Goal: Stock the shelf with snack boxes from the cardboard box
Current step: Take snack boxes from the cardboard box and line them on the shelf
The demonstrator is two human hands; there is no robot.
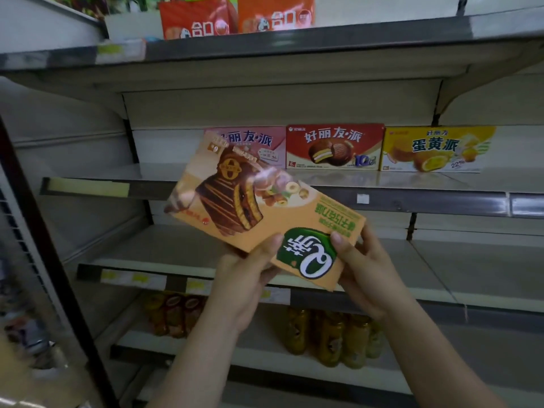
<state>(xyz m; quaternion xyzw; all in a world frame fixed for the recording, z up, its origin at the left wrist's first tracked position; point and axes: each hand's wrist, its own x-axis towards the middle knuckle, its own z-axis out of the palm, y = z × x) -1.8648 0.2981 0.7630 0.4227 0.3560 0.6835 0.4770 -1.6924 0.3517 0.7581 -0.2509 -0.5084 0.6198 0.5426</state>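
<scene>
An orange snack box (259,201) with a chocolate cake picture and a green logo is held tilted and upside down in front of the shelves. My left hand (247,272) grips its lower edge with the thumb on the front face. My right hand (363,269) grips the lower right corner, thumb beside the green logo. Behind it, the middle shelf (426,184) carries a pink box (253,142), partly hidden by the held box, a red box (334,147) and a yellow box (435,150) standing in a row. The cardboard box is out of view.
The top shelf (294,42) holds a red carton (197,20) and an orange carton (275,14). A shelf board (176,251) lies below the held box. Bottles (332,337) stand on the lowest shelf. A dark upright post (44,245) borders the left.
</scene>
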